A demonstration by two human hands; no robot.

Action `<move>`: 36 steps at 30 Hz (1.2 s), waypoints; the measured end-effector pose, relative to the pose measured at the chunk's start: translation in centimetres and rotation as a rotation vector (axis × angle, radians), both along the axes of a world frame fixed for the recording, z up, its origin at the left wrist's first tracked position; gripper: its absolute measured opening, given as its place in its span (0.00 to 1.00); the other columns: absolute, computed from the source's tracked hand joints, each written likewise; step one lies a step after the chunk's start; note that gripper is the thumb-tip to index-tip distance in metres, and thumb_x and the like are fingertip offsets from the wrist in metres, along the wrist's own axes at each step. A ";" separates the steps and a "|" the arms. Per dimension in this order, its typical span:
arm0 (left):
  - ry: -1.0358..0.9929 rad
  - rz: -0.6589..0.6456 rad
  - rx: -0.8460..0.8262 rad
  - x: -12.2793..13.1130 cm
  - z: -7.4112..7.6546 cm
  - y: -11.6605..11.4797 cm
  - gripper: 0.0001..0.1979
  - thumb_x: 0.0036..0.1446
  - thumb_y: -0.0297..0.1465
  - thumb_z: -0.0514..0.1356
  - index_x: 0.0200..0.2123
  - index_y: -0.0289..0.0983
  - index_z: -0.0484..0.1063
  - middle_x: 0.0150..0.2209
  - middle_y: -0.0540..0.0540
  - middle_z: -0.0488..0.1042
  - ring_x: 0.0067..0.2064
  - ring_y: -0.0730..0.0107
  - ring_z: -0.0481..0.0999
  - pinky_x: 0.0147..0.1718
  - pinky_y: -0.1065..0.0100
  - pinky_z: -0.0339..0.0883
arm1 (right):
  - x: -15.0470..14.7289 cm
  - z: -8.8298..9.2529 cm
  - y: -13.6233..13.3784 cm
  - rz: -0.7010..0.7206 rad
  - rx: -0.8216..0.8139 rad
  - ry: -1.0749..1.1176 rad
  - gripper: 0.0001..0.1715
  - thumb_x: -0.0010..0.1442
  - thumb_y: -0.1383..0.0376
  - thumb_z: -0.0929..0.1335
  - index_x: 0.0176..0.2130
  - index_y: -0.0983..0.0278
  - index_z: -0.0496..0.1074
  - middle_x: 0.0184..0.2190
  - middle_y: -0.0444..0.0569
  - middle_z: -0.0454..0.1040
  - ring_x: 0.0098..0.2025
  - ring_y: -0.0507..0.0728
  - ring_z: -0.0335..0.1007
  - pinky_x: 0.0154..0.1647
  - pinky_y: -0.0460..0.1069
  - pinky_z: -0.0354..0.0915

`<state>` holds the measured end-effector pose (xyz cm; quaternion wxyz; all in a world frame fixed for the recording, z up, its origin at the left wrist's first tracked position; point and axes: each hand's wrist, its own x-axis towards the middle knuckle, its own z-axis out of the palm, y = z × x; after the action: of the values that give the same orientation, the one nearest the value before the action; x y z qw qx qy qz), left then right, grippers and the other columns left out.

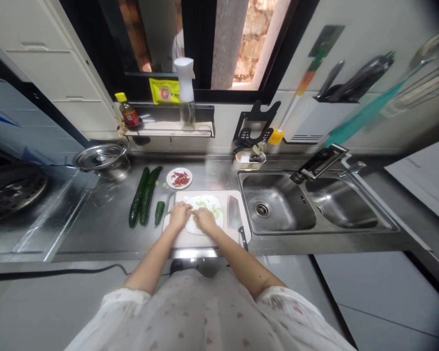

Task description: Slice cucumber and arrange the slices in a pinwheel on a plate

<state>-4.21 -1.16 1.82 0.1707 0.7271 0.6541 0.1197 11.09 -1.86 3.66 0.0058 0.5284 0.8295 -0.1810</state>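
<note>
A white plate [219, 226] rests on the cutting board [179, 240], with thin pale-green cucumber slices [216, 211] laid out in fans on it. Over the plate's left side, my left hand [180, 215] is closed, a pale cucumber slice seemingly pinched at its fingertips. Close against it, my right hand [206, 220] has its fingers bent together and pointing down to the plate; what they grip is hidden. On the board's right side lies a cleaver [234, 212] with a black handle. A cut cucumber piece [160, 212] sits just left of the board.
Two whole cucumbers [145, 197] lie farther left, near a lidded steel pot [104, 158]. Behind the board stands a small plate [169, 179] of red bits. A double sink [278, 195] is at the right. Bottles [186, 92] stand on the rack under the window.
</note>
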 end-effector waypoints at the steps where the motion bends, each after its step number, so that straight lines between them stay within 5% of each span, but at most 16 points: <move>1: 0.001 -0.003 0.001 0.0 0.0 0.0 0.12 0.60 0.35 0.56 0.43 0.41 0.76 0.40 0.43 0.72 0.47 0.59 0.68 0.47 0.62 0.60 | 0.0 0.0 0.0 -0.002 -0.002 -0.005 0.18 0.65 0.64 0.60 0.52 0.60 0.71 0.43 0.53 0.74 0.45 0.58 0.68 0.41 0.48 0.60; 17: -0.049 0.012 0.013 -0.3 0.1 0.3 0.13 0.58 0.30 0.55 0.43 0.41 0.76 0.41 0.43 0.73 0.48 0.59 0.68 0.48 0.60 0.61 | 0.0 0.8 0.1 -0.034 0.000 -0.031 0.19 0.67 0.63 0.57 0.45 0.63 0.74 0.42 0.54 0.73 0.44 0.57 0.67 0.40 0.47 0.60; 36: 0.019 0.009 -0.035 0.1 0.4 0.3 0.13 0.58 0.33 0.55 0.43 0.41 0.76 0.43 0.42 0.73 0.49 0.57 0.67 0.49 0.60 0.59 | -0.1 0.4 0.0 -0.007 -0.019 -0.024 0.20 0.67 0.62 0.57 0.51 0.60 0.72 0.43 0.54 0.72 0.44 0.58 0.67 0.41 0.49 0.60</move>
<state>-4.10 -0.90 2.26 0.1769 0.7222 0.6608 0.1022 10.96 -1.88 4.03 0.0203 0.5335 0.8256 -0.1824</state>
